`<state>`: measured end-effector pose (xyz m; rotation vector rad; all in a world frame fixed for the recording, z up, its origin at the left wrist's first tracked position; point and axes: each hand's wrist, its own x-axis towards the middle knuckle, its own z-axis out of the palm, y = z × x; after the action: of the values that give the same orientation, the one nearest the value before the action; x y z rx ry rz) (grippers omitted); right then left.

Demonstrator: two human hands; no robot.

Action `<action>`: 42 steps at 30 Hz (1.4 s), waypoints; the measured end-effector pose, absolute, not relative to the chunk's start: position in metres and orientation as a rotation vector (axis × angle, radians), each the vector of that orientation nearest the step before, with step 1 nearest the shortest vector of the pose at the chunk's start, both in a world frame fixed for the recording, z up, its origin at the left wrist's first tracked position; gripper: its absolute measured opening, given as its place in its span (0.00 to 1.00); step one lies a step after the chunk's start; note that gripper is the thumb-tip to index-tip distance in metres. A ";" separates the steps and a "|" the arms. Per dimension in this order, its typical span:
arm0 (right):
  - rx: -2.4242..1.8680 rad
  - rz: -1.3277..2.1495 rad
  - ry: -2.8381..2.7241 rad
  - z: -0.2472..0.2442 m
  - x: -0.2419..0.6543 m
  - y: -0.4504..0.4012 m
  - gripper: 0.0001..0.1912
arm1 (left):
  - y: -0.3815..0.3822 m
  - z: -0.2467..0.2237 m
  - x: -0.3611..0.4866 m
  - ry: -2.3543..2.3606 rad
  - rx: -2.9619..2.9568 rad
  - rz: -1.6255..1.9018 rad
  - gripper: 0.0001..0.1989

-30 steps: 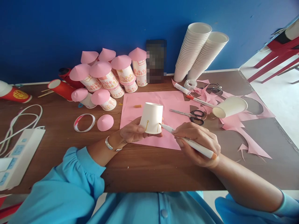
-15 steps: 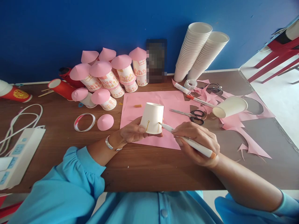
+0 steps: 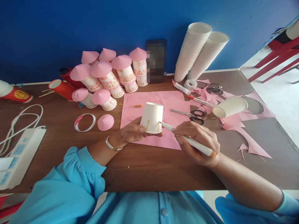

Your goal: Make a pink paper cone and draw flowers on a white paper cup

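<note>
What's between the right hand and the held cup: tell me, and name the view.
In the head view, the front end of the white marker, reaching from the right hand to the held cup.

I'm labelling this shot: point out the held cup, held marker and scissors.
Held cup [image 3: 153, 115], head view: middle of its side wall.
Held marker [image 3: 198, 146], head view: its white barrel.
Scissors [image 3: 187, 114], head view: metal blades near the handles.

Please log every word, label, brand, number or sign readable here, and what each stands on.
No text can be read.
Red-and-white cup: yellow round emblem, too blurred to make out.
Held marker: any print too small to read.
Red-capped marker: same.
White ring: red marking inside, no legible words.
</note>
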<state>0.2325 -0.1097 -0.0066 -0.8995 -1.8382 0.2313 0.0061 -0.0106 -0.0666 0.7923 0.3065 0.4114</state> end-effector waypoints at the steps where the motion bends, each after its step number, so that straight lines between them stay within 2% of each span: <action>1: -0.898 0.239 -1.837 -0.006 0.232 -0.110 0.09 | -0.011 -0.067 0.006 0.306 0.788 0.415 0.29; 10: -0.874 0.221 -1.799 -0.009 0.235 -0.111 0.13 | -0.012 -0.064 0.011 0.304 0.860 0.482 0.24; 15: -0.899 0.078 -1.744 -0.020 0.237 -0.107 0.18 | -0.014 -0.067 0.014 0.415 0.996 0.561 0.28; 19: -0.966 0.048 -1.918 -0.032 0.234 -0.100 0.32 | -0.018 -0.065 0.016 0.566 1.137 0.620 0.38; 21: -0.967 0.058 -2.018 -0.039 0.233 -0.097 0.39 | -0.021 -0.062 0.019 0.570 1.202 0.634 0.40; 23: -0.999 0.061 -2.090 -0.045 0.232 -0.095 0.41 | -0.024 -0.057 0.022 0.590 1.251 0.609 0.40; 29: -1.043 0.008 -2.071 -0.049 0.236 -0.093 0.39 | -0.027 -0.056 0.020 0.633 1.276 0.547 0.42; 35: -0.963 0.090 -1.993 -0.043 0.236 -0.085 0.37 | -0.020 -0.061 0.013 0.354 1.060 0.492 0.33; 39: -0.961 0.125 -1.967 -0.042 0.237 -0.085 0.37 | -0.018 -0.062 0.013 0.362 1.006 0.500 0.29; 42: -0.910 0.055 -1.867 -0.038 0.241 -0.090 0.29 | -0.016 -0.064 0.014 0.439 1.013 0.585 0.29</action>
<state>0.2412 -0.0905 -0.0380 -0.9104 -1.8672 0.0551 0.0135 -0.0162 -0.0639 1.0132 0.4393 0.5852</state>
